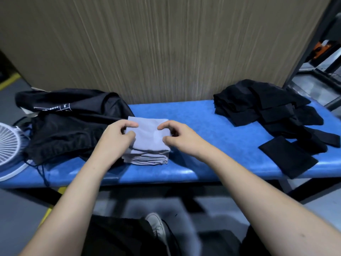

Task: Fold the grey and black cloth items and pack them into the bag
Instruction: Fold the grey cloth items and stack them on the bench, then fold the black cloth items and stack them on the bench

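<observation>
While both hands hover at frame centre, the left hand (118, 134) and right hand (177, 134) curl loosely over the folded grey cloth stack (148, 145), gripping nothing; white printing on the black fabric bag (73, 119) is illegible.

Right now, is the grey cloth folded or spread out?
Folded. The grey cloth lies as a neat square stack on the blue table, with many layered edges showing along its near side.

1 stack of folded grey cloths (149, 143), 1 heap of black cloths (273, 111), 1 black bag (70, 122), 1 white fan (9, 143), 2 hands.
</observation>
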Demonstrator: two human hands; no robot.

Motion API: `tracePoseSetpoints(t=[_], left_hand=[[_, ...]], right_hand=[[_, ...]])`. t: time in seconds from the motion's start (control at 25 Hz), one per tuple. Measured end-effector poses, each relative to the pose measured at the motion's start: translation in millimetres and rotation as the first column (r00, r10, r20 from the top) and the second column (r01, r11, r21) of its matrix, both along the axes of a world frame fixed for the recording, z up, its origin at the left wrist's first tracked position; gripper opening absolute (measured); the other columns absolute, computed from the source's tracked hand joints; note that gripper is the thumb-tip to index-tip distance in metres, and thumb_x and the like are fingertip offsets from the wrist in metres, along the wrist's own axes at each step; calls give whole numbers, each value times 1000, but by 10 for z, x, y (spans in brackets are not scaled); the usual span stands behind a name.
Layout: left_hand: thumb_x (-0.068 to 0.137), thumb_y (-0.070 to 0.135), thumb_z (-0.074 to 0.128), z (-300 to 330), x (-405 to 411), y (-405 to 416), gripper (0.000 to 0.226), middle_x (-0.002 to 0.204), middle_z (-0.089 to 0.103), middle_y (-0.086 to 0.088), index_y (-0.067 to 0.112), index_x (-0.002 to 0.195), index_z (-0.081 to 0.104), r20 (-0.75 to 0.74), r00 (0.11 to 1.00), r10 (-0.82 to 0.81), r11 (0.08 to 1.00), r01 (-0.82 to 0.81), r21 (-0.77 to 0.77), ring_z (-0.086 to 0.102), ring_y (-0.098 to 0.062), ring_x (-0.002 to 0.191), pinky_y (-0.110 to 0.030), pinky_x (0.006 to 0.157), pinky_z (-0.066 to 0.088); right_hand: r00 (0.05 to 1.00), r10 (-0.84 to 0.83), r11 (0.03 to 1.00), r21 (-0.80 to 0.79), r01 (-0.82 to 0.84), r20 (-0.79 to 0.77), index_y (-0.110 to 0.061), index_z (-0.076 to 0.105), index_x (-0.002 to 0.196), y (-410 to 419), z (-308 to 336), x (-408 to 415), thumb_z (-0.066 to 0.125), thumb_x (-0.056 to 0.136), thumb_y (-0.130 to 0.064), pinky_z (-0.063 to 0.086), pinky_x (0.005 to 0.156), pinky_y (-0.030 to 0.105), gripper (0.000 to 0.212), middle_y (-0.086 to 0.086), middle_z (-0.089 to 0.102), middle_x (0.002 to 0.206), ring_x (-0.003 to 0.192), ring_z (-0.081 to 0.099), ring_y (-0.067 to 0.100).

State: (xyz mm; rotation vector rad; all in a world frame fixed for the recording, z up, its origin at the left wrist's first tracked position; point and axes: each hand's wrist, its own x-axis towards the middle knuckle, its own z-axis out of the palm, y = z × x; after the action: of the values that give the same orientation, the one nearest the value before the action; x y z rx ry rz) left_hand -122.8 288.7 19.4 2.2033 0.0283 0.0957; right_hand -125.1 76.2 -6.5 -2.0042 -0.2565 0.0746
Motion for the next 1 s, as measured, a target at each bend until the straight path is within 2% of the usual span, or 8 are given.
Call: tracePoseSetpoints(t=[0.08, 0.2, 0.28, 0.4, 0.52, 0.64, 0.76, 1.0], left_hand=[[73, 18, 55, -76, 18, 99, 36, 65, 50, 3, 34, 102, 68, -41, 999, -14, 999, 16, 39, 42, -11, 48, -31, 56, 39], [83, 11, 60, -129, 14, 165, 35, 90, 52, 1, 39, 102, 65, -27, 996, -82, 968, 86, 235, 52, -14, 72, -32, 70, 40], [83, 10, 63, -82, -18, 173, 35, 107, 53, 0, 39, 103, 66, 52, 995, -88, 964, 72, 255, 56, -17, 84, -34, 82, 44], [84, 14, 66, 0, -57, 181, 31, 113, 54, 9, 36, 106, 70, 233, 970, -75, 961, 8, 276, 55, -18, 102, -39, 97, 45], [85, 21, 69, -5, -87, 175, 27, 115, 56, 15, 35, 108, 70, 236, 959, -160, 921, 59, 385, 50, -20, 108, -38, 98, 42], [86, 31, 68, -47, -86, 206, 24, 115, 55, 21, 38, 109, 70, 140, 978, -158, 861, 67, 505, 49, -18, 107, -38, 95, 40], [89, 35, 66, -53, -82, 224, 24, 117, 54, 22, 40, 112, 68, 94, 985, -145, 851, 76, 520, 46, -15, 106, -37, 95, 38], [89, 35, 63, 5, -85, 126, 18, 114, 55, 16, 39, 106, 68, 125, 984, -123, 851, 40, 523, 47, -19, 110, -39, 97, 39]], right_hand=[[1000, 15, 997, -77, -14, 13, -17, 64, 116, 51, -55, 28, 61, 84, -5, 38, 63, 22, 35, -7, 47, 68, 62, 44, 7], [997, 77, 968, -240, -69, 28, -22, 61, 121, 82, -111, 18, 62, 86, -13, 34, 64, 17, 36, -5, 46, 79, 70, 45, 4], [995, 82, 967, -247, -67, 50, -24, 61, 121, 71, -140, 11, 64, 88, -19, 37, 74, 19, 33, -2, 46, 89, 80, 48, 8], [982, -10, 977, -209, 50, 190, -26, 64, 117, 29, -158, 2, 67, 88, -30, 42, 94, 28, 29, 0, 44, 100, 96, 49, 13], [957, -7, 958, -273, 90, 291, -31, 60, 120, -9, -173, -29, 64, 88, -39, 40, 100, 35, 33, -5, 41, 118, 113, 43, 16], [962, 90, 925, -380, 15, 259, -31, 58, 124, -16, -260, -54, 63, 89, -40, 39, 105, 42, 36, -6, 41, 126, 116, 44, 19], [977, 105, 913, -407, -20, 187, -31, 56, 128, -11, -295, -64, 62, 91, -40, 37, 107, 42, 38, -6, 41, 129, 117, 44, 20], [971, 104, 928, -373, -16, 217, -34, 55, 127, -130, -250, -115, 62, 90, -43, 36, 109, 42, 39, -8, 42, 128, 121, 43, 17]])
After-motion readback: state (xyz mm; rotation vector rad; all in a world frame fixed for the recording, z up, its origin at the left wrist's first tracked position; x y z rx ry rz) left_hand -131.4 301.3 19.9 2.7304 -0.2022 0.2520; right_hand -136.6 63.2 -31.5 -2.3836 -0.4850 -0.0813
